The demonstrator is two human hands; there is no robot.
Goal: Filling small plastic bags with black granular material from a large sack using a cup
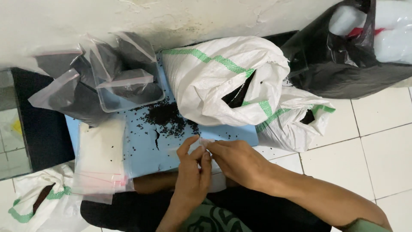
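Note:
My left hand (191,175) and my right hand (237,160) meet over the front edge of a light blue board (146,150). Between their fingertips they pinch a small clear plastic bag (201,145), mostly hidden by the fingers. Just beyond the hands a pile of dark granules (168,117) lies scattered on the board. A stack of empty clear zip bags (101,161) with pink strips lies on the board's left side, near my left forearm.
A white woven sack (223,79) with green stripes lies open behind the board, a second one (300,118) to its right. Filled bags of dark material (96,73) sit in a clear tray at the back left. A black plastic bag (343,56) is at the back right.

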